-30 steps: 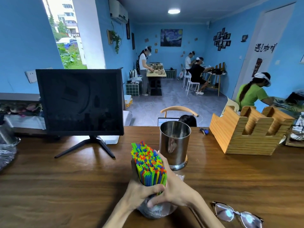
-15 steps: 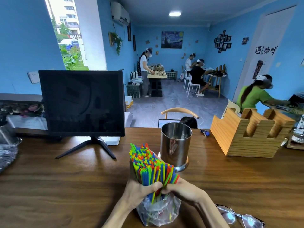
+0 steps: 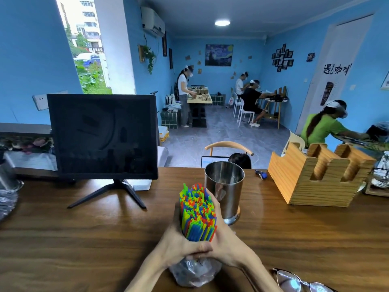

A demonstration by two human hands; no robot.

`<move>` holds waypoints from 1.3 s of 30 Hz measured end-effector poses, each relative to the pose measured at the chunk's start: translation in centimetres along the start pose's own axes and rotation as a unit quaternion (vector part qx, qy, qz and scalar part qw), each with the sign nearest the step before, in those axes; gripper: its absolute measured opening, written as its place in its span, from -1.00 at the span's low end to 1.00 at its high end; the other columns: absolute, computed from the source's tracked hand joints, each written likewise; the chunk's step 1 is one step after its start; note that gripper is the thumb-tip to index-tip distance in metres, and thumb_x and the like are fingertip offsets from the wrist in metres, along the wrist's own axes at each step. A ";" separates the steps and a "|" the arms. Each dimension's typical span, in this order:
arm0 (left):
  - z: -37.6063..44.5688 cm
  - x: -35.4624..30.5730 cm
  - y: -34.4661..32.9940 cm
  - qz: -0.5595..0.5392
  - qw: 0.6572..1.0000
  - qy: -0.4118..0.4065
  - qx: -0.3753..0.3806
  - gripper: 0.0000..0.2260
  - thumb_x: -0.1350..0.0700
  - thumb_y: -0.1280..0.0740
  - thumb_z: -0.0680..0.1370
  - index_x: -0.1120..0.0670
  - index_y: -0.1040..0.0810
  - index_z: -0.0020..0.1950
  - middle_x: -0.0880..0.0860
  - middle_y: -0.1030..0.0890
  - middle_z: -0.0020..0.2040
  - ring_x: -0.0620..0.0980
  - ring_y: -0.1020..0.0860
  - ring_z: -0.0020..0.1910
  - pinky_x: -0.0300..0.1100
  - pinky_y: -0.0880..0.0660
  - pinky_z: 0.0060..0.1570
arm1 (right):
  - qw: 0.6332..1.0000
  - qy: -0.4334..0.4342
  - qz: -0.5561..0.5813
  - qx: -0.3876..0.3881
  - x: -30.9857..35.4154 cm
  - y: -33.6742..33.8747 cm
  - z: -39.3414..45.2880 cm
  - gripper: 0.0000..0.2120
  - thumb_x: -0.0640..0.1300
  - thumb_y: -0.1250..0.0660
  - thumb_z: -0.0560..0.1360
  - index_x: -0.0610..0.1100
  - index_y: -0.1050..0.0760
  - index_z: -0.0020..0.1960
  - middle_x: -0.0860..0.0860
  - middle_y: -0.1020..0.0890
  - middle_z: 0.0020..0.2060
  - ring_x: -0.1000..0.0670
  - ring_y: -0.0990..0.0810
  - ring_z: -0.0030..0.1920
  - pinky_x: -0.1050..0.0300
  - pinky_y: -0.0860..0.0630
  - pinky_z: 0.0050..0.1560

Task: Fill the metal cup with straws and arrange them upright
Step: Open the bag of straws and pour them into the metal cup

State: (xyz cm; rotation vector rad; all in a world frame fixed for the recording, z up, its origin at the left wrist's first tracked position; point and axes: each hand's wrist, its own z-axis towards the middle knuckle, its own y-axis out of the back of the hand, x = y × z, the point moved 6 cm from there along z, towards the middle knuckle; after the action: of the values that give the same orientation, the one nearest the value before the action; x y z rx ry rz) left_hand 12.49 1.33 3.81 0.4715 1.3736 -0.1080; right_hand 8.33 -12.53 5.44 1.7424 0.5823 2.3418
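**Both hands around the straws, beside the cup**

Now you hold the bundle of straws [image 3: 197, 213] upright between your two hands, over the wooden table [image 3: 84, 239]. Your left hand [image 3: 179, 239] wraps the left side of the bundle, and your right hand [image 3: 225, 239] wraps the right side, with its fingers [image 3: 214, 204] reaching up along the straws. Both hands are clenched on the bundle, and the thumbs meet in front, low on it. The straws are green, yellow, blue, orange and red, and their open ends point up and a little away from you.

The lower end of the bundle sits in a clear plastic bag [image 3: 193, 272], which is crumpled under your hands at the near edge of the table.

The metal cup [image 3: 225, 186] stands upright on the table just behind the bundle and a little to the right. Its mouth is open, and I see no straws inside. Your right fingers are very near its wall; I cannot tell if they touch it.

To the left stands a dark monitor [image 3: 103, 135] on its stand. To the right is a wooden holder [image 3: 315, 186] with slots. A pair of glasses [image 3: 294, 281] lies at the near right edge, close to your right forearm.
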 end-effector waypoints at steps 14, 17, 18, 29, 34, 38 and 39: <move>0.0 -0.1 0.7 -0.014 0.999 -0.032 0.012 0.30 -0.06 -0.77 0.06 0.25 -0.13 0.60 -0.11 -0.66 0.24 -0.20 -0.60 0.24 -0.33 -0.50 0.21 | 0.999 0.034 0.006 0.004 -0.1 -0.3 0.7 0.20 -0.07 -0.71 0.27 0.02 0.09 0.60 0.11 0.04 0.58 0.18 -0.15 0.58 0.09 -0.27 0.56; 0.4 -0.9 0.5 -0.003 0.999 -0.045 0.008 0.15 -0.02 -0.74 0.11 0.05 -0.21 0.59 -0.08 -0.63 0.31 -0.24 -0.58 0.26 -0.32 -0.47 0.26 | 0.999 0.039 0.027 0.006 -0.1 0.1 1.1 0.28 -0.04 -0.71 0.27 0.04 0.20 0.61 0.21 -0.03 0.61 0.16 -0.18 0.59 0.05 -0.25 0.57; 0.6 -0.9 0.5 0.007 0.999 -0.046 0.011 0.06 -0.06 -0.73 0.11 0.08 -0.34 0.52 -0.08 -0.67 0.24 -0.25 -0.61 0.19 -0.34 -0.50 0.20 | 0.999 0.035 0.037 0.008 -0.2 0.2 1.3 0.34 -0.10 -0.70 0.28 0.06 0.30 0.62 0.23 -0.14 0.59 0.13 -0.25 0.57 0.03 -0.27 0.56; 1.6 0.3 -0.8 0.014 0.999 -0.020 0.036 0.17 -0.10 -0.74 0.10 -0.03 -0.19 0.58 -0.25 -0.68 0.14 -0.28 -0.62 0.14 -0.32 -0.51 0.18 | 0.998 -0.001 0.035 -0.052 -3.1 0.1 0.4 0.22 -0.20 -0.74 0.21 0.07 0.03 0.57 0.07 -0.52 0.40 -0.03 -0.51 0.43 -0.13 -0.43 0.46; 1.0 1.1 -0.6 -0.039 0.999 -0.017 0.031 0.21 -0.06 -0.75 0.10 0.01 -0.13 0.59 0.01 -0.65 0.28 -0.13 -0.63 0.22 -0.24 -0.53 0.20 | 0.996 -0.004 0.081 -0.040 -2.5 0.1 0.1 0.32 -0.36 -0.69 0.23 0.14 0.19 0.58 0.13 -0.43 0.47 0.04 -0.48 0.45 -0.05 -0.46 0.43; 0.5 0.4 -0.5 -0.054 0.997 -0.048 0.007 0.29 -0.03 -0.76 0.09 -0.36 0.02 0.57 -0.06 -0.55 0.38 -0.05 -0.56 0.34 -0.05 -0.49 0.32 | 0.994 0.006 0.102 -0.025 -1.8 0.6 0.3 0.29 -0.41 -0.65 0.27 0.14 0.22 0.55 0.11 -0.29 0.50 0.14 -0.48 0.43 0.19 -0.46 0.37; 0.4 0.4 -0.5 -0.057 0.997 -0.048 0.003 0.28 -0.04 -0.76 0.08 -0.39 0.01 0.56 -0.07 -0.54 0.39 -0.06 -0.56 0.34 -0.05 -0.49 0.32 | 0.995 0.008 0.101 -0.026 -1.7 0.7 0.4 0.30 -0.42 -0.65 0.26 0.14 0.22 0.56 0.11 -0.29 0.50 0.14 -0.48 0.43 0.18 -0.47 0.36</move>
State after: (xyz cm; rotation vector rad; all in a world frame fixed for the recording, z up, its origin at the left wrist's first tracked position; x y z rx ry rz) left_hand 12.78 0.76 3.39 0.3892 1.3052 -0.2252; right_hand 9.29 -13.71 4.26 1.8403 0.3593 2.4802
